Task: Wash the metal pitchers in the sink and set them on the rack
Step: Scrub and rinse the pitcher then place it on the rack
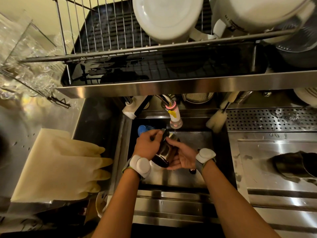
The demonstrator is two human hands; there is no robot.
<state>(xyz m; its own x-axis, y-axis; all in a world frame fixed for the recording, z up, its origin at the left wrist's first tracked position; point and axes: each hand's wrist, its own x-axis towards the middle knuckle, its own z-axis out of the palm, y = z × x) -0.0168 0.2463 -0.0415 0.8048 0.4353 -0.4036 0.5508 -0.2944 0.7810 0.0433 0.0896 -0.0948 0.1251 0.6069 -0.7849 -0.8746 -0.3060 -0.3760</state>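
Two bare forearms reach out over the front edge of the sink (197,177), each with a white wrist device (139,164) strapped on. Between the hands, low in the basin, is the metal pitcher (163,154). It is tilted, with its dark base towards the person and its mouth up towards the tap.

The left hand (147,146) grips the upper end, its fingers (152,134) curled at the rim and the thumb on top. The right hand (181,157) lies palm up beneath the body, its fingers wrapped round the pitcher's right side.

A blue object (142,130) shows just behind the left hand. On the bench to the left lie pale rubber gloves (60,165), and on the right a second pitcher (295,167) lies on its side.

Just beyond the mouth, the tap nozzle (175,117) lets down a thin stream. A white foam brush (216,121) leans at the sink's far right corner.

Above everything hangs the wire rack (111,31), holding big white bowls (168,18).
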